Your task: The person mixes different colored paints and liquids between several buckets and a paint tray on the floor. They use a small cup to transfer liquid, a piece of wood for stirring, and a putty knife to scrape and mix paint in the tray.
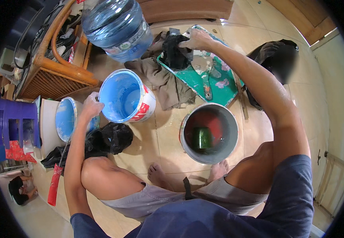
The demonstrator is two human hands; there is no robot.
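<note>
Under the right hand (197, 39), a black cloth (174, 51)

Blue-coated bucket (126, 97) at centre left; grey bucket (209, 133), red inside, lower centre; green tray (203, 77) with pink smears at top.

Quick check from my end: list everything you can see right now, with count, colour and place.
paint bucket: one, white with blue inside, tilted, floor centre-left
bucket lid: one, blue-coated, left of it
grey bucket: one, grey, red inside, floor centre
cup: one, green, inside the grey bucket
board: one, green, paint-spattered, upper centre
trowel: one, grey, on the board
black cloth: one, at the board's top edge
brown cloth: one, left of the board
water bottle: one, clear blue, top
black bag: one, floor left
left hand: on the paint bucket's rim
right hand: gripping the black cloth
</note>
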